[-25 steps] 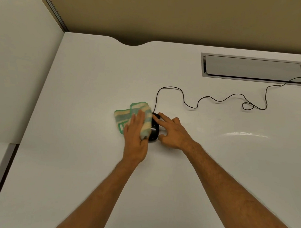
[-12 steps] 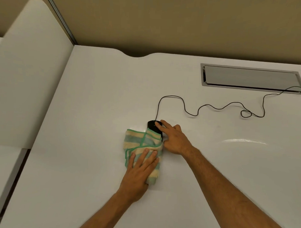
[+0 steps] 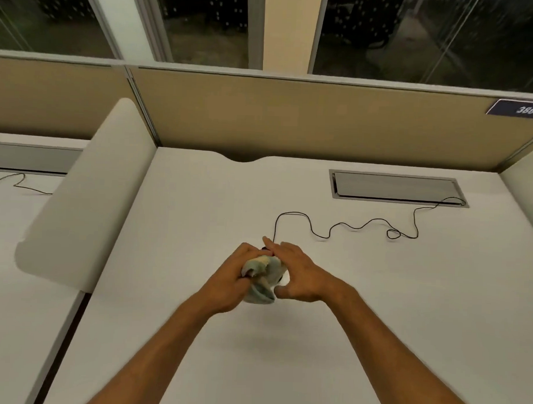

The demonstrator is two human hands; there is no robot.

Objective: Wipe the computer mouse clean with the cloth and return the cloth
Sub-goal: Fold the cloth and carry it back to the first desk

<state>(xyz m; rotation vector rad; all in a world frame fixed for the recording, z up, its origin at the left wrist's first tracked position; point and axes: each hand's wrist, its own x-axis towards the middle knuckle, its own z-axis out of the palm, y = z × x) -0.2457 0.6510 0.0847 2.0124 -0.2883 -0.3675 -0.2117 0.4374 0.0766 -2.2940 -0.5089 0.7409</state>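
bunched striped cloth, covering dark mouse

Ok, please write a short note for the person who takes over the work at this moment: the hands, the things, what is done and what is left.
Left hand: closed on the bunched cloth, pressing it on the mouse.
Right hand: fingers spread beside the cloth, seemingly steadying the mouse; no full grip visible.
Mouse: on the white desk, almost fully hidden between the hands; only dark slivers show. Its cable runs to the desk's cable slot.
Done: wiping is under way.
Left: finish wiping; how clean the mouse is cannot be judged. Then put the cloth back on the desk.
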